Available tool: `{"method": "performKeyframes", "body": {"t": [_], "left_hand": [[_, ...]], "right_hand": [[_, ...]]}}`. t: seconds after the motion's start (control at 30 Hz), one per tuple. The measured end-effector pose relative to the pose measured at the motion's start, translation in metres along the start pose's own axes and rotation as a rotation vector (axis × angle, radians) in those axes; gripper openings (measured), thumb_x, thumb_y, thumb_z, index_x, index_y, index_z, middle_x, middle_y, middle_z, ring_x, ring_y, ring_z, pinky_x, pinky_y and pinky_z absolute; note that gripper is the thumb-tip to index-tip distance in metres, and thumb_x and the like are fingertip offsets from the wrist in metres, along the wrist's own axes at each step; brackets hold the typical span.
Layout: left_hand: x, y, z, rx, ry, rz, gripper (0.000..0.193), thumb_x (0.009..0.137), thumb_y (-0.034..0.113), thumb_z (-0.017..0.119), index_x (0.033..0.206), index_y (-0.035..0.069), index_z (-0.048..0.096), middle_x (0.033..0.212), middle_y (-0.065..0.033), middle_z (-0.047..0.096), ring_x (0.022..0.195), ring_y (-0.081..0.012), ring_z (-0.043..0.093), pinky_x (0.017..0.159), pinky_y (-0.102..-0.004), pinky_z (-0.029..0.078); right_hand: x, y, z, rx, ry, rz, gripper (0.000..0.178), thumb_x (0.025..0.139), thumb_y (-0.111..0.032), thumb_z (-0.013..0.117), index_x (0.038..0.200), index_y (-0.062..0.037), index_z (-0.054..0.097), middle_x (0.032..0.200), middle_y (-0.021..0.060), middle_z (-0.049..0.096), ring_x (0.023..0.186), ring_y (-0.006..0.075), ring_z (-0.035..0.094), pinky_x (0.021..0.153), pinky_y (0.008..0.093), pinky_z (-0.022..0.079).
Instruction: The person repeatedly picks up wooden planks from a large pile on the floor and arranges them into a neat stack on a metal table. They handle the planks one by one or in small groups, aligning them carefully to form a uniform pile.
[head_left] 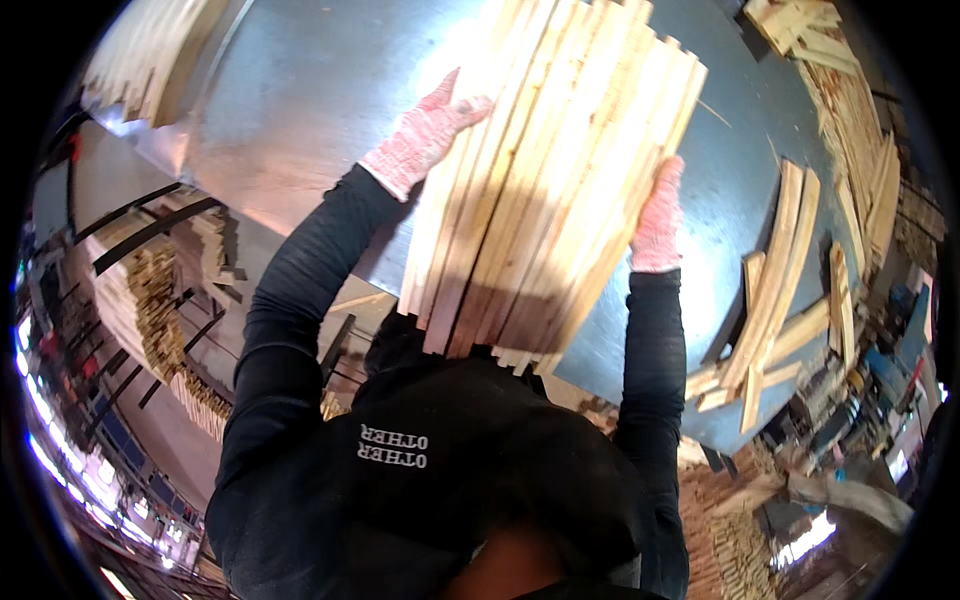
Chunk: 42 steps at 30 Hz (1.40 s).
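A wide bundle of pale wooden strips (550, 170) lies side by side on a metal-topped table (300, 110), its near ends reaching over the edge toward my body. My left hand (430, 135), in a red and white knit glove, grips the bundle's left side, with one digit laid over the top of the strips. Against the right side presses my right hand (659, 220), gloved the same way, its fingers along the outer strip and partly hidden. Between them the two hands hold the bundle. The strips' ends are uneven at both the far and near sides.
More strips (160, 60) lie at the table's far left. Several loose, crossed pieces (775, 280) rest on the right side, and a long heap of offcuts (850, 130) runs beyond that edge. Stacked lumber (140, 300) stands on the floor to the left.
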<state>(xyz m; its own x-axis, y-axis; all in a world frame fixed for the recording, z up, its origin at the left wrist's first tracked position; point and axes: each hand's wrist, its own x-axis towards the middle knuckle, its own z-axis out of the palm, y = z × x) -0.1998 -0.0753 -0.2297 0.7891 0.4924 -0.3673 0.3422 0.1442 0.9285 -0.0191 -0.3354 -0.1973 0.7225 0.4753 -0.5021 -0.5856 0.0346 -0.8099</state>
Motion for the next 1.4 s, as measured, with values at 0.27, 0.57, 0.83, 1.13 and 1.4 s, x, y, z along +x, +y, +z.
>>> {"method": "performKeyframes", "body": {"t": [0.27,0.57,0.83,1.13,1.4], "left_hand": [[0.080,0.152,-0.008,-0.467,-0.128,0.686,0.077,0.102,0.049,0.053,0.157,0.003,0.026,0.161,-0.0119,0.033,0.149,-0.0193,0.028,0.124,-0.0364,0.019],[0.067,0.321,-0.028,-0.619,-0.359,0.680,0.075,0.100,0.045,0.059,0.156,0.004,0.030,0.153,-0.0131,0.043,0.142,-0.0225,0.040,0.118,-0.0370,0.033],[-0.005,0.067,0.030,-0.625,0.040,-0.218,0.077,0.093,0.032,0.073,0.154,0.003,0.035,0.134,-0.0153,0.061,0.131,-0.0229,0.054,0.110,-0.0365,0.045],[-0.033,0.092,0.018,0.566,-0.244,-0.448,0.093,0.087,0.063,0.064,0.154,0.004,0.037,0.144,-0.0205,0.052,0.134,-0.0332,0.050,0.113,-0.0418,0.040],[0.020,0.088,0.023,1.243,0.080,-0.129,0.101,0.083,0.078,0.053,0.151,0.004,0.041,0.155,-0.0261,0.035,0.145,-0.0419,0.030,0.117,-0.0543,0.024]], "right_hand": [[0.015,-0.177,0.041,0.106,-0.283,-0.402,0.098,0.091,-0.079,0.040,0.154,-0.0040,0.034,0.151,0.0132,0.046,0.137,0.0269,0.046,0.114,0.0402,0.039],[0.031,-0.286,0.057,0.354,-0.594,-0.306,0.067,0.101,-0.049,0.051,0.152,-0.0078,0.036,0.149,0.0128,0.047,0.132,0.0276,0.050,0.108,0.0427,0.046],[-0.009,-0.057,-0.002,0.203,-0.302,0.026,0.107,0.084,-0.010,0.080,0.163,-0.0185,0.007,0.146,0.0185,0.048,0.122,0.0292,0.059,0.105,0.0398,0.049],[-0.040,0.002,-0.056,-0.752,-0.096,0.104,0.075,0.092,-0.046,0.068,0.152,-0.0116,0.039,0.147,0.0210,0.047,0.133,0.0333,0.048,0.108,0.0435,0.043],[0.055,-0.019,-0.052,-1.625,0.018,-0.453,0.070,0.097,-0.064,0.044,0.141,-0.0107,0.057,0.154,0.0271,0.039,0.141,0.0480,0.034,0.117,0.0527,0.027]]}}
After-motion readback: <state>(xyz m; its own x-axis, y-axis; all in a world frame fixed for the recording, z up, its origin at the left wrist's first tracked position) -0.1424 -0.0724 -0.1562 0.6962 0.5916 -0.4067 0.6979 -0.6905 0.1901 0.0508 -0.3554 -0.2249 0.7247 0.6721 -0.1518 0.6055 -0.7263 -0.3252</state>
